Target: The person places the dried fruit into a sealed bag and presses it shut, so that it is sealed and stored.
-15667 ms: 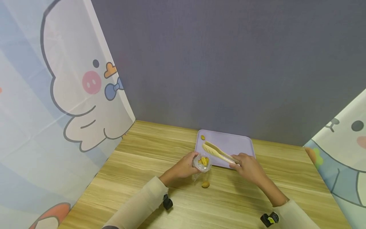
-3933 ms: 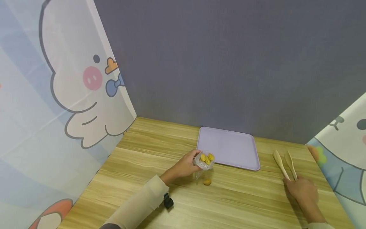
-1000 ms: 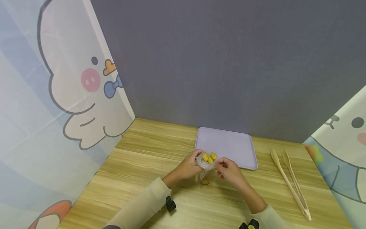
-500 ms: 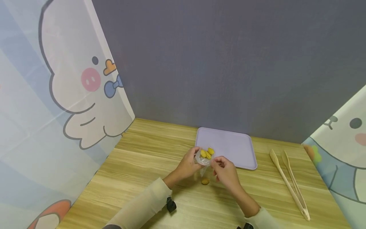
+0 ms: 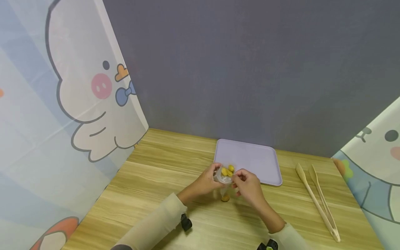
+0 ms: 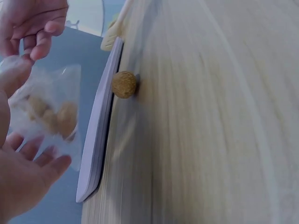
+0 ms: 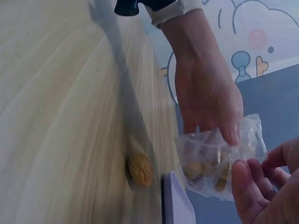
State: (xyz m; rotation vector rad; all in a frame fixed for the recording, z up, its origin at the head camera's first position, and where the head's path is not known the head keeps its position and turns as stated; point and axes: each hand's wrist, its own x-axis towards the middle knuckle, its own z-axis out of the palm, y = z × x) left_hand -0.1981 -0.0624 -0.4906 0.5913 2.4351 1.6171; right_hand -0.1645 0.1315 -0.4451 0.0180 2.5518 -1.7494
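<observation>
My left hand (image 5: 207,180) grips a small clear plastic bag (image 7: 251,135) from the side, thumb in front. Inside the bag lie several yellow-brown ridged nuts (image 5: 225,171), walnut-like in shape. Thumb and fingertips of my right hand (image 5: 249,185) pinch the bag's edge at its right side. The bag is held up above the table, in front of the tray. One loose nut (image 6: 124,84) sits on the wood below the bag; the bag's hanging lower part partly covers it in the head view.
A pale purple tray (image 5: 250,158) lies at the back of the wooden table (image 5: 162,163), against a grey panel (image 5: 237,69). Wooden tongs (image 5: 320,205) lie spread at the right. Cartoon-printed sheets (image 5: 47,139) close off both sides.
Earlier my right hand held the tongs and a nut lay on the tray; the tongs were then set down at the right. My right hand has since come to the bag and pinches its edge.
</observation>
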